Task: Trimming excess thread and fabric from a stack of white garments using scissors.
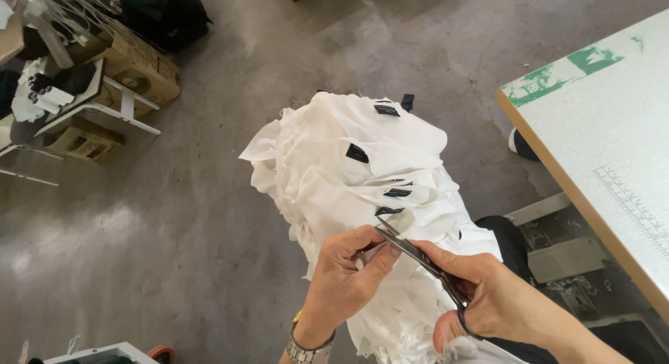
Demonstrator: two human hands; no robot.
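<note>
Your left hand (346,273) pinches a fold of soft white fabric between thumb and fingers, right at the near edge of the heaped stack of white cloth pieces (348,176) resting on your lap. Small flat black labels (357,153) stick out from the crumpled layers. Your right hand (481,294) is closed around the dark loops of slim metal scissors (418,256), whose narrow blades point up-left, their tips beside a black label at the left fingertips. A pale, finely textured tabletop (606,127) with a tan edge sits to your right above smooth grey concrete floor (174,217).
</note>
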